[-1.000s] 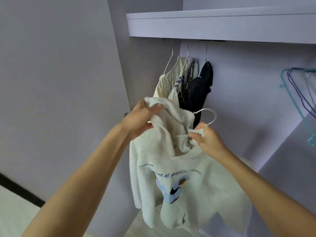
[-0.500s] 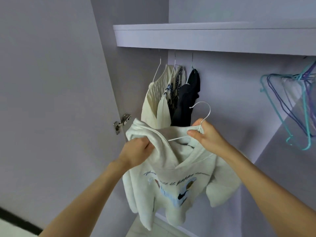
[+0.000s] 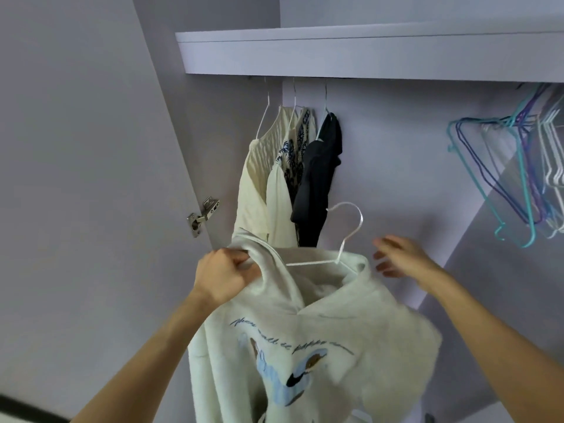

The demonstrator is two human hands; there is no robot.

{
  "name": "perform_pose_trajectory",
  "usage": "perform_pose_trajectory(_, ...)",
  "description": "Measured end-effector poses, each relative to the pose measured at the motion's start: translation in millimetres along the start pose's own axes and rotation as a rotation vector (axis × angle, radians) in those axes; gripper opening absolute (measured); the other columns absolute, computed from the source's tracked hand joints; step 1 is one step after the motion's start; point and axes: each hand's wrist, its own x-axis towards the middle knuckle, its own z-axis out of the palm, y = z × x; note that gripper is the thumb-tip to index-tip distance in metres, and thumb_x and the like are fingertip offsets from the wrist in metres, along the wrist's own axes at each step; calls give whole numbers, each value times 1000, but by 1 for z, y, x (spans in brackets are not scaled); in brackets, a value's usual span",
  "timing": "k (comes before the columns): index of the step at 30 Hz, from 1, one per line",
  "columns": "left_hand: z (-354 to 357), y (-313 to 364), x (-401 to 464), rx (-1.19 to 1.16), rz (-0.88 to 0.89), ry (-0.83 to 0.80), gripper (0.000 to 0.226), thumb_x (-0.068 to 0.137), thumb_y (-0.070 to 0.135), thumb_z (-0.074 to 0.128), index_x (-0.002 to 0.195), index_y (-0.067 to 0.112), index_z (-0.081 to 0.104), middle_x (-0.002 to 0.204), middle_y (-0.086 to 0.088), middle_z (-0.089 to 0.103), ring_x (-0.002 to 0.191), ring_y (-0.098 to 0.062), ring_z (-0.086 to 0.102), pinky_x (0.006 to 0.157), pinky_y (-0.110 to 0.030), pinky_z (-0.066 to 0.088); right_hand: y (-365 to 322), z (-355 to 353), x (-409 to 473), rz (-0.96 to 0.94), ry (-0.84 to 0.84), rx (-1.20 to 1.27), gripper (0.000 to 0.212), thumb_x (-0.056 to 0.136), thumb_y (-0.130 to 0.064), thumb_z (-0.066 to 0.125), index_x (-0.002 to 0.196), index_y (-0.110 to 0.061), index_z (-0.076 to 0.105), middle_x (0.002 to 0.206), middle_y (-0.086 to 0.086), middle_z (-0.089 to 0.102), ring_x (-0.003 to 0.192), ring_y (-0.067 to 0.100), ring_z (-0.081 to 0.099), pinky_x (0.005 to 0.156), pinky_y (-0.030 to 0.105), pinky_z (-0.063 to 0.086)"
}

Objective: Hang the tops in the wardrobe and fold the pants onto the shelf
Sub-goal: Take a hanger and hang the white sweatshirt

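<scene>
Half a second on, the right hand (image 3: 403, 257) had let go of the hanger's neck and hovered just to the right of the garment, fingers spread and blurred, holding nothing, while the view had tilted slightly so that more of the shelf's underside showed. The left hand (image 3: 224, 277) gripped a bunched fold of the white hoodie (image 3: 320, 346) at its left shoulder, fingers curled tight round the cloth and bearing the garment's weight. A white wire hanger (image 3: 345, 239) sat inside the hoodie's neck opening, its hook standing free above the collar and its left arm visible across the hood lining; the hook was not on any rail. The hoodie hung below the hands in front of the open wardrobe, its chest print of script lettering and a pale blue figure facing the camera. Just behind and above it, three tops were already hung under the shelf (image 3: 366, 53): a cream ribbed top (image 3: 259, 178) on the left, a blue-and-white patterned top (image 3: 294, 154) in the middle, and a dark navy top (image 3: 320, 178) on the right, each on its own white hanger. Well apart to the right, a cluster of empty hangers (image 3: 515, 175) in teal, purple and white dangled from the same level. A metal door hinge (image 3: 203, 216) was fixed on the lilac wardrobe door (image 3: 91, 178) to the left.
</scene>
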Motion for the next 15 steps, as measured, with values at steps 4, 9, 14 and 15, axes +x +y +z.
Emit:
perform_pose_trajectory(4,13,7,-2,54,134,-45,28,65,60,40,64,32,43,65,14,41,79,-23,33,50,-23,25,8,19,-16,292,-513,-160,57,85,-65,45,113,-17,59,87,10,55,76,23,53,73,34,49)
perform_pose_trajectory(9,16,-2,-5,35,118,-69,51,64,59,47,57,9,43,51,1,36,56,-19,23,53,-26,29,20,33,-23,159,-470,-358,20,84,-3,61,66,-9,54,50,0,46,42,9,44,42,17,35)
perform_pose_trajectory(14,15,-10,-7,54,50,-75,44,64,59,49,60,16,38,49,-2,29,54,-18,20,49,-22,26,10,8,1,48,387,442,18,85,6,47,72,-5,54,67,10,53,57,18,51,47,27,47)
perform_pose_trajectory(15,16,-9,-6,53,19,-77,46,64,58,50,55,15,36,47,-2,28,52,-18,21,49,-23,27,7,8,2,13,390,435,13,87,3,48,79,-5,54,75,10,55,63,19,54,51,29,51)
